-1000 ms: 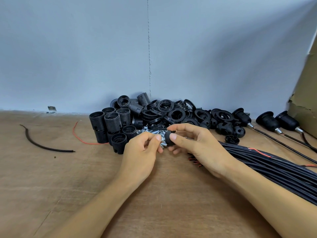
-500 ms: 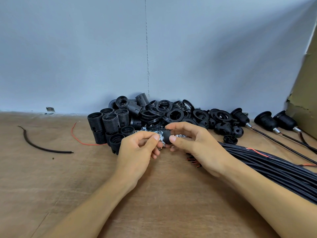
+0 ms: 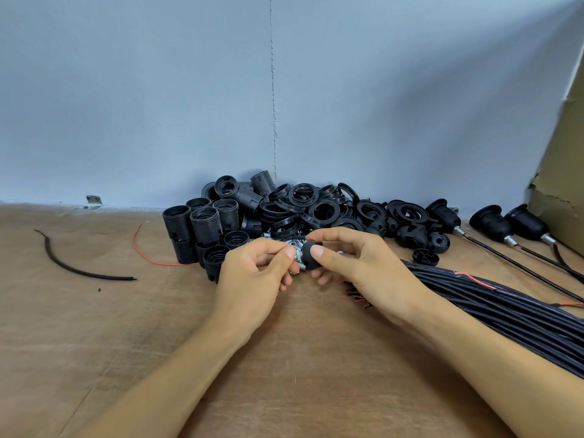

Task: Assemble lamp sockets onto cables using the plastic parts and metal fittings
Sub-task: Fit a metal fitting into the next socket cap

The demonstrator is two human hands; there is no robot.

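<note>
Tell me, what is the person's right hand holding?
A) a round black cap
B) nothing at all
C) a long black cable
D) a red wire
A: the right hand pinches a round black cap between thumb and fingers, while the left hand holds a small metal fitting up against it.

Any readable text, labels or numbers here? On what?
None readable. No print shows on the black threaded plastic socket shells, black plastic rings, black cable bundle or brown cardboard sheet.
The round black plastic cap in the right hand and silver metal fitting in the left hand: too small to tell.
</note>
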